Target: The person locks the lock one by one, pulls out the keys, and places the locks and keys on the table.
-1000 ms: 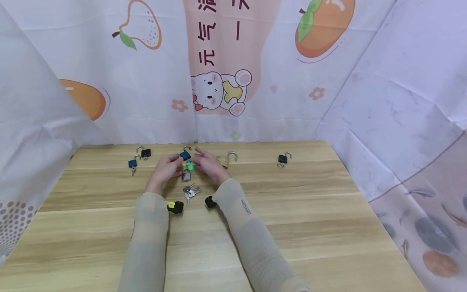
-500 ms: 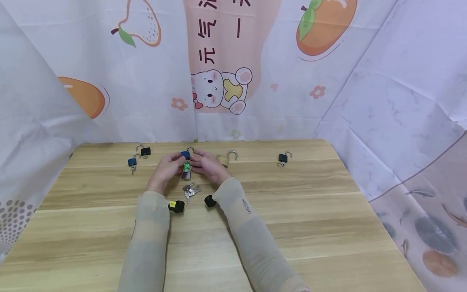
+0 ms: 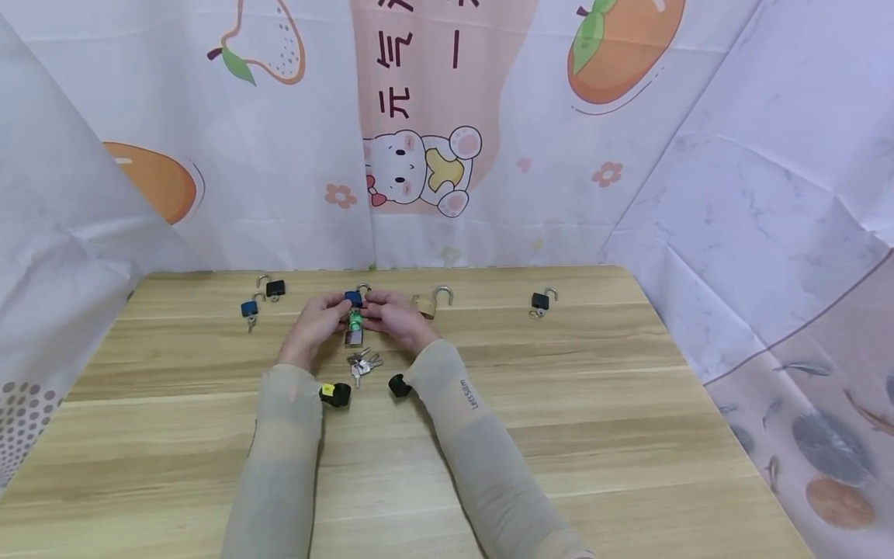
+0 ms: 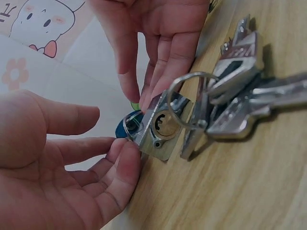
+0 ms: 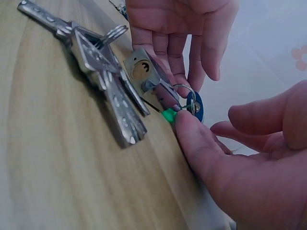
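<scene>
We count two blue-bodied padlocks, two black-bodied padlocks, one gold-coloured metal padlock, one rectangular silver metal padlock, one small green piece, one bunch of silver metal keys, and two black wrist-worn devices.

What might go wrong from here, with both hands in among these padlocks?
The left hand and right hand crowd the blue padlock between them, so their fingers may nudge the silver padlock in front of it. The right hand is also close to the gold padlock and could knock it. Drawn back low, the hands might drag the keys.
</scene>
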The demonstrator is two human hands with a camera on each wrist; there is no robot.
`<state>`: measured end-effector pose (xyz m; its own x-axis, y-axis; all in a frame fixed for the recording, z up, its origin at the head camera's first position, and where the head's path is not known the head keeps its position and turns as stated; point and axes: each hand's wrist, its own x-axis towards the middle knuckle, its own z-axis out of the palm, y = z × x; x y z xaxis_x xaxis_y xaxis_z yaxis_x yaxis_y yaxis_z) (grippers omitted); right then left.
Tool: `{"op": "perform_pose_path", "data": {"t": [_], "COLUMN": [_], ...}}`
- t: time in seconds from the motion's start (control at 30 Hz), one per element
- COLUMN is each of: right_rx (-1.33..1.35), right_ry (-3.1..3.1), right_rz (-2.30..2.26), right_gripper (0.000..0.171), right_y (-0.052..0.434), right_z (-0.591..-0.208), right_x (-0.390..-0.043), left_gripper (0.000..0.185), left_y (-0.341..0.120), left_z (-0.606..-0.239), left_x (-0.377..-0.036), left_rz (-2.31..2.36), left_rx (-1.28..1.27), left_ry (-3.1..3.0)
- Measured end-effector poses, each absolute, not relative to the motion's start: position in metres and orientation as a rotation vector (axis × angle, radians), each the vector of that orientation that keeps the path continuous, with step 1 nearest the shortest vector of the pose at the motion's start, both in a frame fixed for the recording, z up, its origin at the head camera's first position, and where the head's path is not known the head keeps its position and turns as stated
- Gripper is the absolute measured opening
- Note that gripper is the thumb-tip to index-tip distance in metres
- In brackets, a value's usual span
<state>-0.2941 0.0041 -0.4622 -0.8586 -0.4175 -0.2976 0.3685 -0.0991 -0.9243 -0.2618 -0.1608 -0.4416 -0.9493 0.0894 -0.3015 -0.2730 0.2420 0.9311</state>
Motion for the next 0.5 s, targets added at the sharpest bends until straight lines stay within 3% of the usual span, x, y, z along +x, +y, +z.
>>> {"op": "perform_pose_path", "data": {"t": [0.5], "right_rx": [-0.054], "right_ry": [1.75], "right_rz": [-1.951], "right_gripper": [0.048], "right_y": [0.0009], "right_z": [-0.4622], "right_x": [-0.2925], "left_gripper": [0.05], "left_y": [-0.16], "left_z": [-0.4484], "left_x": [-0.2636], "left_rz": [1.74], "left_rx": [-0.176], "left_ry": [2.303]}}
